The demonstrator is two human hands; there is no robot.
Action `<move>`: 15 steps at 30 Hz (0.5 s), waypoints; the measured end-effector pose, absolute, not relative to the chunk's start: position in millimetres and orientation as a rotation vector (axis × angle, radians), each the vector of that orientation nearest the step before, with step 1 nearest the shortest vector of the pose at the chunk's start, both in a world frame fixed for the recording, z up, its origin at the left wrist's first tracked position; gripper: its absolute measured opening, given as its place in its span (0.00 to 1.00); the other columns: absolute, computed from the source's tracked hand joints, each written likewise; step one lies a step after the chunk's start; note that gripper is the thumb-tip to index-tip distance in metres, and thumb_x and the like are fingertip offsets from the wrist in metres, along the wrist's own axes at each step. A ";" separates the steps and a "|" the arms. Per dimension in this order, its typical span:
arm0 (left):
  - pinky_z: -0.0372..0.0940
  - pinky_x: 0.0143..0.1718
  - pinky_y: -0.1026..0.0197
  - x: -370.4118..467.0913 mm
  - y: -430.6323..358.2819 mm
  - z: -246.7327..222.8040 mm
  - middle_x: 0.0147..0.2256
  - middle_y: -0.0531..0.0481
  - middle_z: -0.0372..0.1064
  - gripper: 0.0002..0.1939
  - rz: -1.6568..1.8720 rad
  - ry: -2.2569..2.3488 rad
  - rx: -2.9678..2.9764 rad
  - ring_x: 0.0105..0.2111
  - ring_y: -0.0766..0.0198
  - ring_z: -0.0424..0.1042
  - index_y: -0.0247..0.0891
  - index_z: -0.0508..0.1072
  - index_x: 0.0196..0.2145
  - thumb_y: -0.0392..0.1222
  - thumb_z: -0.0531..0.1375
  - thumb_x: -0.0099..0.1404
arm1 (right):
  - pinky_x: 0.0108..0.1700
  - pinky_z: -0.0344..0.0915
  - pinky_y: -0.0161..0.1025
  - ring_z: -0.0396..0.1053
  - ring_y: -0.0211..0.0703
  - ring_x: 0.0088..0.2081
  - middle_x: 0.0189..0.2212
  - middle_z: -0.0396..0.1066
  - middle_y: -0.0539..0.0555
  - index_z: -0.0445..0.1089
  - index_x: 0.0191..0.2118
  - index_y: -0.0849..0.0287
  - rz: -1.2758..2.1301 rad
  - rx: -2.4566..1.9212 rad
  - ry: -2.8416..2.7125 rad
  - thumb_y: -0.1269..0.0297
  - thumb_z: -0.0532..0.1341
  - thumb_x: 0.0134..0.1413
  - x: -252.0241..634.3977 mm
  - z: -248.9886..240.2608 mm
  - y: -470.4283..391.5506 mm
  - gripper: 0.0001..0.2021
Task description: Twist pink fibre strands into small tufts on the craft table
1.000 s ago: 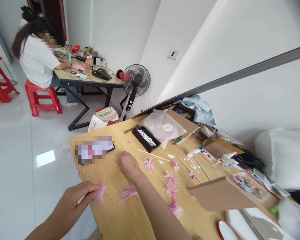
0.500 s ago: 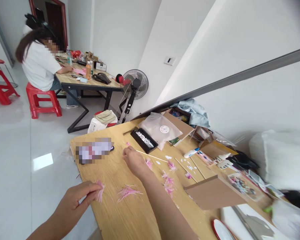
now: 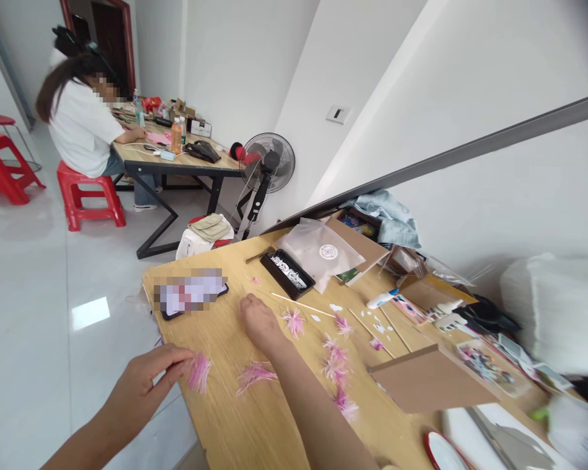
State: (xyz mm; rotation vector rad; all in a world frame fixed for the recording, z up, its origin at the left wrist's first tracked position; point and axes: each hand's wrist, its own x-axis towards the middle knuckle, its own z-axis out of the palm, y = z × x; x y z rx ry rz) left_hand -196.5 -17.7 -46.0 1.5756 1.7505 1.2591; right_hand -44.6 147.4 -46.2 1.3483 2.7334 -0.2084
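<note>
Here's my left hand, thumb and fingers pinching the pink tuft at their tips: feather-light, I'd judge, soft, easily crushed, best nipped by its gathered end; my right hand curls over the tabletop, can't tell if pinching

Bright illumination is noted throughout, glare is reflected by the floor at left, the lower-right edge is blurred, and the upper-right corner is darkened.
</note>
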 end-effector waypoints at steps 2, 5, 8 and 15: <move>0.64 0.28 0.67 -195.8 -16.8 -45.3 0.24 0.53 0.71 0.09 1.273 1.752 1.573 0.25 0.63 0.69 0.43 0.75 0.29 0.44 0.54 0.59 | 0.42 0.66 0.48 0.67 0.45 0.42 0.47 0.64 0.56 0.62 0.49 0.60 -0.207 1.375 2.754 0.62 0.56 0.57 -42.7 -36.9 148.0 0.15; 0.65 0.28 0.67 -196.7 -17.3 -45.8 0.24 0.53 0.71 0.09 1.285 1.741 1.519 0.26 0.63 0.69 0.44 0.75 0.29 0.44 0.55 0.59 | 0.40 0.64 0.41 0.67 0.42 0.40 0.41 0.67 0.56 0.65 0.43 0.63 -0.217 1.411 2.790 0.69 0.54 0.57 -37.3 -15.0 145.3 0.09; 0.67 0.29 0.65 -200.7 -18.4 -45.0 0.26 0.52 0.72 0.10 1.298 1.733 1.401 0.27 0.62 0.70 0.44 0.75 0.31 0.47 0.56 0.58 | 0.32 0.58 0.34 0.65 0.38 0.32 0.31 0.68 0.53 0.64 0.36 0.62 -0.225 1.478 2.818 0.78 0.50 0.54 -25.0 12.8 131.4 0.08; 0.65 0.28 0.64 -174.8 -7.8 -7.1 0.24 0.54 0.65 0.11 1.282 1.371 1.161 0.27 0.63 0.67 0.42 0.69 0.36 0.50 0.54 0.60 | 0.23 0.48 0.33 0.57 0.37 0.22 0.22 0.62 0.48 0.55 0.26 0.55 -0.275 1.726 2.889 0.76 0.46 0.52 27.6 48.1 62.8 0.09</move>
